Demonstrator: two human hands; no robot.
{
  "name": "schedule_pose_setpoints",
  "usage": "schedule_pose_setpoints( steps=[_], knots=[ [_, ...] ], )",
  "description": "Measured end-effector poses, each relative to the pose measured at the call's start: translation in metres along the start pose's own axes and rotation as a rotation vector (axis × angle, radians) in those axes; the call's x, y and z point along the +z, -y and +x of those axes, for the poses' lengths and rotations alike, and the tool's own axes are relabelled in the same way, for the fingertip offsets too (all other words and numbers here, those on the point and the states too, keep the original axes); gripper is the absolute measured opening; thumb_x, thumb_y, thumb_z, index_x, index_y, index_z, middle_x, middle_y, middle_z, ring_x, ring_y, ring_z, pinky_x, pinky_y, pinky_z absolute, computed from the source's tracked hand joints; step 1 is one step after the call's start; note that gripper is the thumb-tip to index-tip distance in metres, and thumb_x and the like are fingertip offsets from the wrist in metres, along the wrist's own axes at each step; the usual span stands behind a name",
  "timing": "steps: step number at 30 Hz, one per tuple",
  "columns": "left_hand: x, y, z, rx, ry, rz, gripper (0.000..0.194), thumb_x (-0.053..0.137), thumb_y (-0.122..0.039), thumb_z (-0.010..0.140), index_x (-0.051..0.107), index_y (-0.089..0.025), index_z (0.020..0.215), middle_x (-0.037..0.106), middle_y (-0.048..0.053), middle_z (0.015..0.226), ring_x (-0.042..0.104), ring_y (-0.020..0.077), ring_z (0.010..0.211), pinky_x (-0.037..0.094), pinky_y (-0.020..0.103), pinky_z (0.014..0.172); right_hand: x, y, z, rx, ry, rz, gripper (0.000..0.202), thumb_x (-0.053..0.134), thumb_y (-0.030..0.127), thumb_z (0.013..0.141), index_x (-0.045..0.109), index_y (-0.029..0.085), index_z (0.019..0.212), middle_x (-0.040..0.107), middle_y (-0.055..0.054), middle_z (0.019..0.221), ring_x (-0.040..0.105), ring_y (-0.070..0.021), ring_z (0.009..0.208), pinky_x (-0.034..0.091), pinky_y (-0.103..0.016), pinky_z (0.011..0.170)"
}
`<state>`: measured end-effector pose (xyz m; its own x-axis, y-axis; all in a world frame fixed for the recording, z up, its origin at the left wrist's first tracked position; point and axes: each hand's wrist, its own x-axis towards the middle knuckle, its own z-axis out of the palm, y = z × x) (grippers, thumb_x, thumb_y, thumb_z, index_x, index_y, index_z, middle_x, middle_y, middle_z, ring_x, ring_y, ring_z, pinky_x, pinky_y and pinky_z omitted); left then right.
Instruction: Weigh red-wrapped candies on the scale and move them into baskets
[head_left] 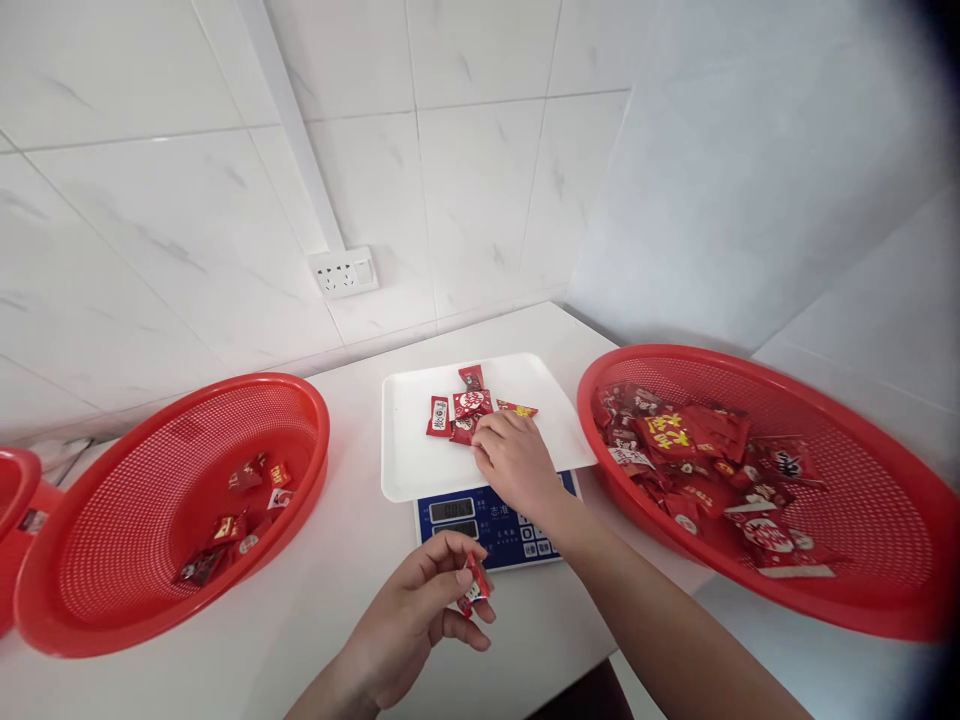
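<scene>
My left hand (427,610) pinches a small red snack packet (474,585) between thumb and fingers, in front of the scale. Over the white tray (409,470), my right hand (517,458) has its fingers bent together on a red packet (463,430), with the fingertips partly hidden. Other small red packets lie close around those fingers, among them one with a white label (439,415) and one with yellow print (517,409). Beneath the tray is a digital scale (491,515) with a blue keypad panel, partly covered by my right wrist.
A large red plastic basket (885,480) on the right holds many red packets. Another red basket (112,520) on the left holds several. Part of a third red basket (19,490) shows at the left edge. A wall socket (345,272) is behind the white table (330,560).
</scene>
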<state>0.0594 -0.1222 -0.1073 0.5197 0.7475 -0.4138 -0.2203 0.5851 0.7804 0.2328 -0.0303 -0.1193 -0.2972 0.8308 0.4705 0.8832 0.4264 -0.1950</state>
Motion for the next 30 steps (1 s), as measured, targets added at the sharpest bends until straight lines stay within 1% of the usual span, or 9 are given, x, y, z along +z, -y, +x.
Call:
schedule_pose_setpoints(
  steps=[4, 8, 12, 15, 19, 22, 25, 28, 30],
  knots=[
    [-0.001, 0.001, 0.002, 0.007, -0.011, -0.03, 0.02, 0.062, -0.033, 0.082, 0.061, -0.016, 0.095, 0.057, 0.003, 0.08, 0.059, 0.0127, 0.069, 0.052, 0.025, 0.057, -0.005, 0.001, -0.004, 0.007, -0.026, 0.03, 0.014, 0.053, 0.01, 0.082, 0.061, 0.019, 0.074, 0.065, -0.004, 0.09, 0.055, -0.021, 0.089, 0.038, -0.036, 0.079],
    [0.001, 0.002, 0.004, 0.01, 0.0, -0.05, 0.02, 0.061, -0.033, 0.083, 0.061, -0.016, 0.094, 0.057, 0.003, 0.08, 0.058, 0.0125, 0.069, 0.052, 0.024, 0.056, -0.005, -0.001, -0.002, 0.0, -0.015, -0.014, 0.009, 0.056, 0.012, 0.08, 0.062, 0.018, 0.08, 0.065, -0.006, 0.096, 0.053, -0.0239, 0.095, 0.038, -0.038, 0.081],
    [0.002, 0.004, 0.002, 0.006, 0.019, -0.051, 0.019, 0.062, -0.033, 0.083, 0.061, -0.016, 0.092, 0.058, 0.003, 0.08, 0.059, 0.0121, 0.067, 0.052, 0.024, 0.056, 0.001, -0.004, 0.002, 0.002, -0.005, -0.043, 0.015, 0.052, 0.008, 0.079, 0.06, 0.018, 0.073, 0.065, -0.007, 0.092, 0.054, -0.024, 0.091, 0.038, -0.038, 0.08],
    [0.001, 0.004, 0.0, 0.013, 0.013, -0.069, 0.021, 0.061, -0.034, 0.083, 0.062, -0.016, 0.093, 0.058, 0.003, 0.08, 0.059, 0.0124, 0.068, 0.052, 0.024, 0.056, -0.005, -0.001, 0.0, -0.01, -0.055, 0.033, 0.016, 0.051, 0.007, 0.078, 0.058, 0.019, 0.07, 0.065, -0.005, 0.087, 0.055, -0.0226, 0.087, 0.039, -0.038, 0.078],
    [0.001, 0.0, 0.003, -0.019, -0.006, -0.172, 0.034, 0.055, -0.044, 0.086, 0.062, -0.018, 0.105, 0.059, 0.004, 0.084, 0.059, 0.0139, 0.072, 0.054, 0.025, 0.057, -0.029, 0.014, -0.02, -0.069, -0.124, 0.303, 0.015, 0.052, 0.007, 0.077, 0.055, 0.02, 0.07, 0.063, -0.003, 0.084, 0.055, -0.0186, 0.084, 0.04, -0.036, 0.082],
    [0.004, -0.001, 0.009, -0.087, 0.016, -0.284, 0.041, 0.052, -0.052, 0.084, 0.061, -0.02, 0.107, 0.061, 0.004, 0.089, 0.059, 0.0146, 0.073, 0.055, 0.025, 0.055, -0.051, 0.03, -0.045, -0.19, -0.069, 0.464, 0.013, 0.053, 0.009, 0.076, 0.054, 0.02, 0.069, 0.063, -0.002, 0.081, 0.055, -0.0159, 0.082, 0.042, -0.033, 0.08],
    [0.013, -0.001, 0.013, -0.142, -0.046, -0.268, 0.033, 0.063, -0.045, 0.079, 0.063, -0.02, 0.1, 0.061, 0.002, 0.078, 0.058, 0.0123, 0.063, 0.05, 0.021, 0.049, -0.071, 0.039, -0.068, -0.331, 0.007, 0.456, 0.011, 0.052, 0.012, 0.079, 0.055, 0.02, 0.072, 0.065, -0.001, 0.083, 0.056, -0.0158, 0.088, 0.043, -0.031, 0.082],
    [0.025, -0.004, 0.012, -0.158, -0.103, -0.129, 0.024, 0.07, -0.04, 0.074, 0.064, -0.02, 0.085, 0.059, -0.001, 0.067, 0.052, 0.0101, 0.053, 0.043, 0.019, 0.044, -0.097, 0.025, -0.078, -0.342, 0.105, 0.431, 0.011, 0.051, 0.016, 0.085, 0.059, 0.02, 0.079, 0.067, -0.002, 0.09, 0.057, -0.0145, 0.092, 0.045, -0.029, 0.086],
    [0.031, -0.007, 0.01, -0.152, -0.1, -0.052, 0.026, 0.07, -0.044, 0.072, 0.062, -0.019, 0.075, 0.056, -0.001, 0.061, 0.049, 0.0107, 0.052, 0.041, 0.02, 0.044, -0.117, -0.004, -0.08, -0.193, 0.145, 0.409, 0.012, 0.049, 0.02, 0.088, 0.061, 0.021, 0.085, 0.067, -0.004, 0.095, 0.058, -0.0141, 0.094, 0.047, -0.028, 0.085]
  ],
)
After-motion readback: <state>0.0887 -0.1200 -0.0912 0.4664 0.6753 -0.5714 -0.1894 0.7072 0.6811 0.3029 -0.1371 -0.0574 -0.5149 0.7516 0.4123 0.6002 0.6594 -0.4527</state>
